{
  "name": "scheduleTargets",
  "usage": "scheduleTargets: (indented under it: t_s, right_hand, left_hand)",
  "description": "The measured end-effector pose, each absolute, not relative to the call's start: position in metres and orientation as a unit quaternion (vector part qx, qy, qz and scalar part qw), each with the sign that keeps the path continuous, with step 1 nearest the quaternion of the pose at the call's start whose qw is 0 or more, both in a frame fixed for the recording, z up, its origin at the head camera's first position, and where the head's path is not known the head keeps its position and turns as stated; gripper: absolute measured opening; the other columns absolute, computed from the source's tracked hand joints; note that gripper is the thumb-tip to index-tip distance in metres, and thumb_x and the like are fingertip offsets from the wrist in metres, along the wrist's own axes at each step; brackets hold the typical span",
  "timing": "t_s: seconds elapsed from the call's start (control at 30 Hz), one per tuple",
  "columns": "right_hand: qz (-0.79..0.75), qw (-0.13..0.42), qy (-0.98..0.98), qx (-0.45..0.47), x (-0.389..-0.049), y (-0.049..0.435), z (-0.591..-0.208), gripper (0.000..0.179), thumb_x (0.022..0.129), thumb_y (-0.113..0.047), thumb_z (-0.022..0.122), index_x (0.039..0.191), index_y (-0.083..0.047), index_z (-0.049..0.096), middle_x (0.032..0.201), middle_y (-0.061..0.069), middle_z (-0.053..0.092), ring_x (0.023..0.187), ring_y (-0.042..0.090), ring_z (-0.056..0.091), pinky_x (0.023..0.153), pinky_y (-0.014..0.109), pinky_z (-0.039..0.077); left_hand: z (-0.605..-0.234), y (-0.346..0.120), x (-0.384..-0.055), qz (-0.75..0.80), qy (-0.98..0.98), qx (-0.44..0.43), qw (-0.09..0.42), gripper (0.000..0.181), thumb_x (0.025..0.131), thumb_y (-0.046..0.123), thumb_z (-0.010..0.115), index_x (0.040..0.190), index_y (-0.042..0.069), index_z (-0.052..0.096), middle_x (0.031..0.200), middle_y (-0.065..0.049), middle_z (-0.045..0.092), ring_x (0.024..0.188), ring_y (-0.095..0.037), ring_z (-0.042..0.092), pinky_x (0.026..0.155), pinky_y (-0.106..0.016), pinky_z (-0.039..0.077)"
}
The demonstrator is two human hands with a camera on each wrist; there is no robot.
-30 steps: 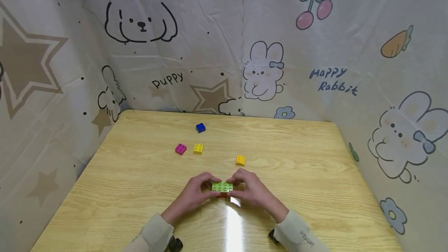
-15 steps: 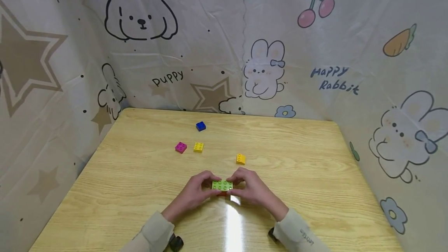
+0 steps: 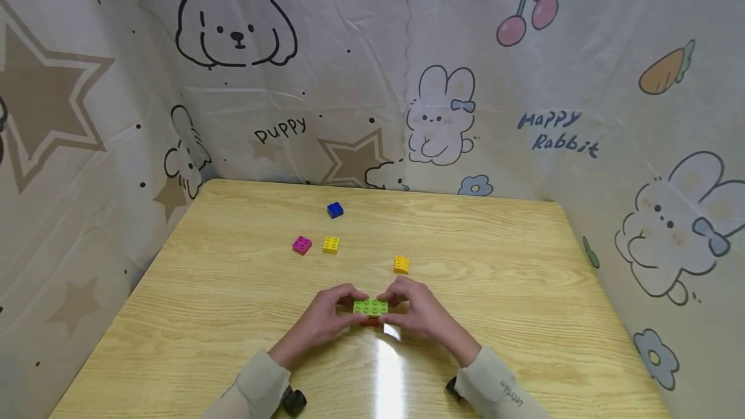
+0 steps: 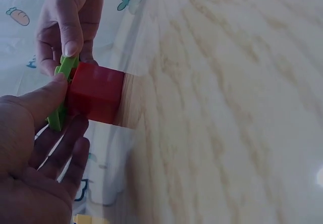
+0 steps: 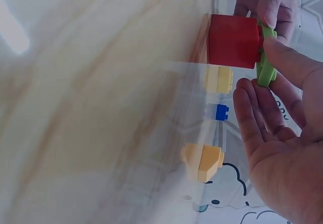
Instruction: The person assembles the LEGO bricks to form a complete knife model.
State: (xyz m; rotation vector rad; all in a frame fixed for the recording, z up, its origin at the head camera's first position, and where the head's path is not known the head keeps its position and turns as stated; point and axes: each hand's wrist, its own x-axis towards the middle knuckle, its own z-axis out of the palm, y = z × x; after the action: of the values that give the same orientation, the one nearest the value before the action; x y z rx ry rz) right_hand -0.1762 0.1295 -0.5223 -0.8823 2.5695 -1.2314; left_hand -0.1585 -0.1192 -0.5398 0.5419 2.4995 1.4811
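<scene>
A thin light-green toy brick with two rows of studs lies over a red toy brick. The red one stands on the table, and a little of its studs shows beneath the green one in the right wrist view. My left hand pinches the green brick's left end between thumb and fingers. At the opposite end, my right hand pinches it the same way. Seen from the right wrist, the green brick sits slightly tilted against the red brick's top.
Beyond the hands on the wooden table lie a blue brick, a magenta brick, a yellow brick and an orange-yellow sloped brick. A printed cloth hangs around the table's back and sides.
</scene>
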Motion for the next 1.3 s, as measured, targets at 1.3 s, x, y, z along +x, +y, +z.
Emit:
scheduleTargets:
  t_s: [1.3]
  right_hand:
    - [-0.43, 0.085, 0.856, -0.274, -0.172, 0.1246, -0.5197, 0.028, 0.082, -0.015, 0.089, 0.105, -0.008, 0.077, 0.094, 0.0, 0.067, 0.089, 0.019, 0.073, 0.085, 0.028, 0.062]
  left_hand:
    - [-0.5354, -0.125, -0.1591, 0.468, 0.852, 0.216, 0.092, 0.02, 0.098, 0.027, 0.073, 0.117, 0.02, 0.072, 0.112, 0.007, 0.075, 0.103, -0.011, 0.07, 0.1, -0.042, 0.057]
